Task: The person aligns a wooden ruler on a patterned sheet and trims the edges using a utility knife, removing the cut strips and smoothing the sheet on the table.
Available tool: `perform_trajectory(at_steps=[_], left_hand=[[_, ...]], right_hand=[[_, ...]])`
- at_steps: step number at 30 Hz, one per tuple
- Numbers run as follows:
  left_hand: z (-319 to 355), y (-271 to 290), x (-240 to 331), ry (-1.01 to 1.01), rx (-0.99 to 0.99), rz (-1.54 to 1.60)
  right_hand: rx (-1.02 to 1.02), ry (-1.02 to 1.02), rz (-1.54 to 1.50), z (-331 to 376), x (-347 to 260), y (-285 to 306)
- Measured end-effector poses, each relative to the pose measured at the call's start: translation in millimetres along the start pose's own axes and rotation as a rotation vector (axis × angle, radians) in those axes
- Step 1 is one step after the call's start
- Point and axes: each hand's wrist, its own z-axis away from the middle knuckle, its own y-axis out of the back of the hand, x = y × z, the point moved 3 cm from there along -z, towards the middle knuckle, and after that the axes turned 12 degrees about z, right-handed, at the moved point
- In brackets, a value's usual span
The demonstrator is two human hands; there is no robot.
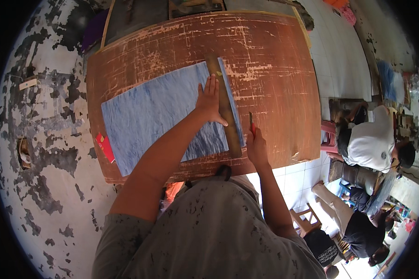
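A blue, streaky sheet point(158, 111) lies on the worn reddish-brown table. Across its right part runs a long, dark straightedge point(227, 114), leaving a narrow blue strip visible on the far side of it. My left hand point(210, 100) is spread, palm down, with its fingers and thumb on the straightedge and the sheet. Just right of the strip, my right hand point(256, 143) grips a red-handled utility knife point(252, 124). The blade points away from me and looks apart from the sheet.
The scratched tabletop point(279, 93) extends to the right. A red packet point(105, 148) pokes out at the sheet's left edge. A peeling wall point(51, 125) stands at left. Two people sit at right, one in a white shirt point(372, 139), near a wooden stool point(306, 218).
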Motion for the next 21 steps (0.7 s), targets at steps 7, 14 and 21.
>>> perform_trajectory(at_steps=[7,14,21], left_hand=[[-3,-1,3,-0.032,0.013,-0.035],[-4,-3,2,-0.056,0.015,-0.001],[-6,-2,2,-0.036,-0.025,-0.039]], right_hand=[[-0.003,0.207,0.253,-127,-105,-23],[-0.034,0.183,0.372,-209,-161,-42],[-0.081,0.198,0.489,-209,-170,-43]])
